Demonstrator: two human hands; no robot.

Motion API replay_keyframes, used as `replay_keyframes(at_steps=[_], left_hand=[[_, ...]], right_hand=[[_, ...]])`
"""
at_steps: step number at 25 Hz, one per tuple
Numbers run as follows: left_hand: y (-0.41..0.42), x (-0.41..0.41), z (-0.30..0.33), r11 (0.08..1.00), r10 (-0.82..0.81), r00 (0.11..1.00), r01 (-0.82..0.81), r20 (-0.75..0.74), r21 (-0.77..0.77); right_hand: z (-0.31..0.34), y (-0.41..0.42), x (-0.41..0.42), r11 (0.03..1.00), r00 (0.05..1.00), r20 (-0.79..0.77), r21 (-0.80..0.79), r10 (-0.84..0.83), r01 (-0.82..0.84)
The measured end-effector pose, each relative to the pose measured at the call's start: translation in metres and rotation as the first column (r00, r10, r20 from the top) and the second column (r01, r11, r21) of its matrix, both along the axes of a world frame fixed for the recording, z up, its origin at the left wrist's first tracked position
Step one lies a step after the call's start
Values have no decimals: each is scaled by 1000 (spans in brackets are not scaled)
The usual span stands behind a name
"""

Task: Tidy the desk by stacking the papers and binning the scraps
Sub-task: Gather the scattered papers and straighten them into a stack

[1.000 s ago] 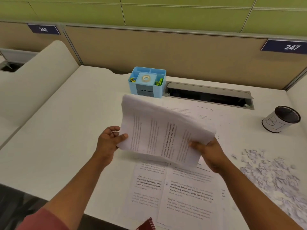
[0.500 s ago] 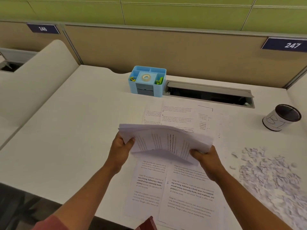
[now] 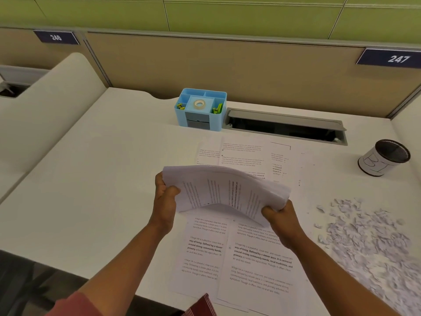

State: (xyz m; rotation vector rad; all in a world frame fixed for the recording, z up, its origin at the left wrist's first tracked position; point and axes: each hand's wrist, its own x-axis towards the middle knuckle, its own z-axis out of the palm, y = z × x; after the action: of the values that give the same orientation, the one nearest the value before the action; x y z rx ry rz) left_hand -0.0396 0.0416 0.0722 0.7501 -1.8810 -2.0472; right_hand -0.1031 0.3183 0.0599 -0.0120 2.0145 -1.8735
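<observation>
Stacking step: left hand point(image 3: 164, 202) and right hand point(image 3: 281, 218) each grip an end of the paper stack point(image 3: 227, 190). Next, probably: collect loose sheets point(image 3: 237, 254), then scraps point(image 3: 373, 242).

Office: numbered partition sign point(image 3: 390, 58), white desk point(image 3: 91, 179), blue desk organiser point(image 3: 200, 109).
</observation>
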Motion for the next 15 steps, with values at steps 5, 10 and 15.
replay_keyframes(at_steps=[5, 10, 15], left_hand=[[-3, -2, 0, 1000, -2, 1000, 2, 16, -12], [-7, 1, -10, 999, -48, 996, 49, 80, -11], [-8, 3, -14, 998, -36, 996, 40, 79, -45]], right_hand=[[0, -4, 3, 998, 999, -5, 42, -41, 41], [-2, 0, 4, 998, 1000, 16, 60, -12, 11], [-5, 1, 2, 997, 1000, 27, 77, 9, -11]])
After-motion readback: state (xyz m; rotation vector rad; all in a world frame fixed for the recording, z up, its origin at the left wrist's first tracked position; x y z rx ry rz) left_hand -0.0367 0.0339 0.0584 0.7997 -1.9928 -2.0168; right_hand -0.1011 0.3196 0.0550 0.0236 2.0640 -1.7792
